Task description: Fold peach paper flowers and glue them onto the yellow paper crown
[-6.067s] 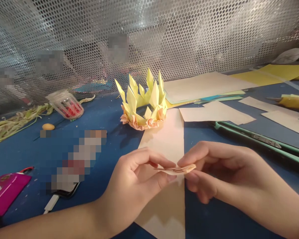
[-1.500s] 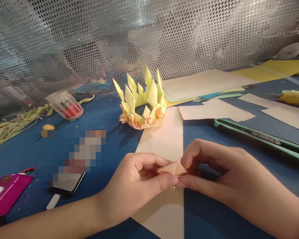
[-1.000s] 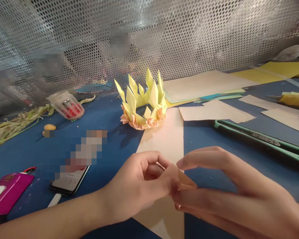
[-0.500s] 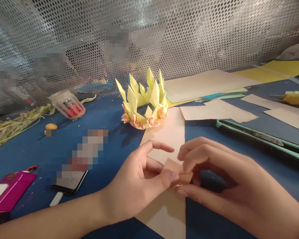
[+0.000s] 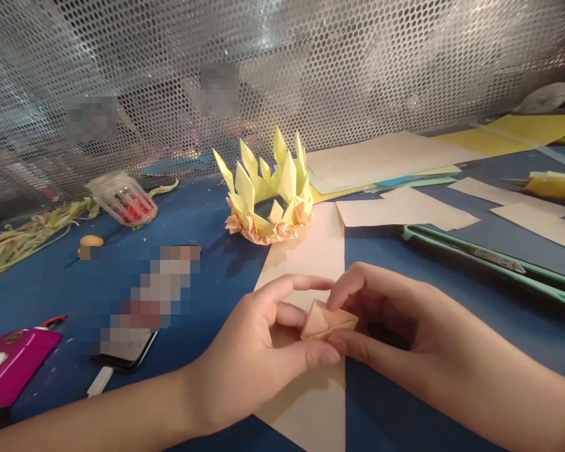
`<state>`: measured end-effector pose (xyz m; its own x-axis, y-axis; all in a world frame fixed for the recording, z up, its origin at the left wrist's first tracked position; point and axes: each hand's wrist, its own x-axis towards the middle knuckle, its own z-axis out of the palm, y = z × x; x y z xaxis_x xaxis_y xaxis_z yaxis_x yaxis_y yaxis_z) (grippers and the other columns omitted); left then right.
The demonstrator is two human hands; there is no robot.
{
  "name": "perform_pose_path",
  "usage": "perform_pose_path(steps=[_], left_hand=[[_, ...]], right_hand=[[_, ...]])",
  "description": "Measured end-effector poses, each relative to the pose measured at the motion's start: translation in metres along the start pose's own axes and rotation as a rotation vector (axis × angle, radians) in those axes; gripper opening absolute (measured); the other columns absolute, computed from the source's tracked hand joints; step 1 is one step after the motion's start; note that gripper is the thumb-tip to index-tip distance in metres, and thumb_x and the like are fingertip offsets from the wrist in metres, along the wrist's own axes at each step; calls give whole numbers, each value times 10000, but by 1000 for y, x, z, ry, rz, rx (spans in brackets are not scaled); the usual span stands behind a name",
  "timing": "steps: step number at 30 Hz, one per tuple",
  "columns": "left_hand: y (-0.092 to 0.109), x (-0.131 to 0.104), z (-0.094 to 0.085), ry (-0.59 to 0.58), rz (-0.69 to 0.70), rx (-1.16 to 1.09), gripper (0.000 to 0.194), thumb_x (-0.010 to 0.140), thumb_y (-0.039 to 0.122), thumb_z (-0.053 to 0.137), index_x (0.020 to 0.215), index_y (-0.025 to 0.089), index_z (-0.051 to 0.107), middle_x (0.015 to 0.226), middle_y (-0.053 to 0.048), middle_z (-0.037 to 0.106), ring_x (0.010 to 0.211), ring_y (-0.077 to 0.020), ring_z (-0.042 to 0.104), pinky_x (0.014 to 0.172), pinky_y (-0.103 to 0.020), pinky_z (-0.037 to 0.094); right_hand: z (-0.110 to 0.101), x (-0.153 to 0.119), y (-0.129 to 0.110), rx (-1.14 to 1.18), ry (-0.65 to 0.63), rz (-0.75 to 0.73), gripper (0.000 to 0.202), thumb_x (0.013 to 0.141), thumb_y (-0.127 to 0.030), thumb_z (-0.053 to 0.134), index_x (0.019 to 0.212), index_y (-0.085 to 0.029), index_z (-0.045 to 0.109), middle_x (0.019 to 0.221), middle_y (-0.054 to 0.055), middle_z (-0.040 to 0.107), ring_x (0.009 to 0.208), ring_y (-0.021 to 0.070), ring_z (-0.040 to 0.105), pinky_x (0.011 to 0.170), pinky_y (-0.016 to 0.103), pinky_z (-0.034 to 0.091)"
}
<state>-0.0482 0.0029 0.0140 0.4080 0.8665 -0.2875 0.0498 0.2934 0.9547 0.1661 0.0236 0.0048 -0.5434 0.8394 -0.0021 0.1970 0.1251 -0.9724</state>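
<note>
A small piece of folded peach paper [image 5: 328,320] is pinched between both my hands, above a long peach paper strip [image 5: 306,402] on the blue table. My left hand [image 5: 273,345] grips its left side, thumb in front and fingers behind. From the right, my right hand [image 5: 395,320] holds it with the thumb at the lower edge and the index finger on its top. Just beyond stands a paper crown [image 5: 268,194] with yellow pointed pieces and a ring of peach folded pieces round its base; it rests on the strip's far end.
At left lie a phone [image 5: 127,351] with a cable, a magenta hot glue gun [image 5: 23,364], a small orange egg-shaped thing [image 5: 91,241] and a clear jar [image 5: 122,198] with red bits. Green-edged tool [image 5: 494,263] and paper pieces [image 5: 419,207] lie right. A perforated metal screen [image 5: 358,75] stands behind.
My right fingers have closed in on the folded paper, and the index finger now presses its top. The paper has turned, showing a triangular face with creases. The view has shifted slightly.
</note>
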Motion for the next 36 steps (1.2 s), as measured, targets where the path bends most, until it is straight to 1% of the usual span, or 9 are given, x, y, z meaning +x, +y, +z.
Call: perform_pose_path(steps=[3,7,13,17,23,28,32,34,36], left_hand=[[1,0,2,39,27,55,622,897,319,888,1461,323,627,1041,7,881,1040,-230,825,939,-305,595],[2,-1,6,71,79,71,641,961,266,787,1532,260,496,1012,-25,873,1056,-230,824,956,-309,601],[-3,-3,8,112,125,155,526,934,199,732,1361,258,432,902,-2,829,896,-205,797,853,-297,595],[-3,-1,7,108,129,124,472,930,164,703,1277,271,403,880,18,808,842,-169,760,793,-262,562],[0,-1,9,128,79,43,516,954,228,746,1326,268,391,816,59,758,780,-125,691,747,-227,511],[1,-5,7,137,66,66,787,939,238,800,1534,283,286,869,52,759,869,-150,698,870,-278,521],[2,-5,3,53,58,-41,999,801,183,938,1541,315,280,913,64,778,874,-150,708,887,-273,516],[2,-5,2,36,69,-69,936,791,179,954,1475,308,329,930,62,790,871,-137,705,900,-267,516],[2,-5,3,53,85,-74,756,845,226,932,1366,293,388,906,62,786,851,-121,700,871,-255,515]], right_hand=[[-2,1,-1,2,-32,-5,67,951,-287,710,892,-272,682,814,-31,766,745,150,703,657,235,563],[-4,3,-4,-32,-40,-46,143,985,-291,652,866,-259,727,816,-13,789,756,148,715,671,225,556],[-1,2,-6,-162,-9,-198,130,888,-142,671,831,-241,732,711,-41,748,605,103,661,566,174,526],[-3,0,-1,-289,66,-397,164,947,-155,699,957,-264,821,847,-8,789,698,103,741,645,159,579],[-13,-3,8,-562,192,-646,167,1000,-222,722,1083,-301,843,1079,51,757,845,157,793,804,214,650],[-15,-2,8,-534,141,-575,167,1028,-247,682,1049,-289,842,1061,51,813,861,177,820,807,218,667],[-14,0,1,-440,151,-501,153,1011,-291,696,967,-275,842,1000,49,851,818,192,826,763,245,676],[-13,0,-3,-408,133,-433,136,990,-307,717,943,-264,836,918,34,857,773,188,818,708,238,664],[-11,-2,-6,-346,134,-349,118,969,-312,746,920,-254,837,839,7,848,720,165,798,686,213,642]])
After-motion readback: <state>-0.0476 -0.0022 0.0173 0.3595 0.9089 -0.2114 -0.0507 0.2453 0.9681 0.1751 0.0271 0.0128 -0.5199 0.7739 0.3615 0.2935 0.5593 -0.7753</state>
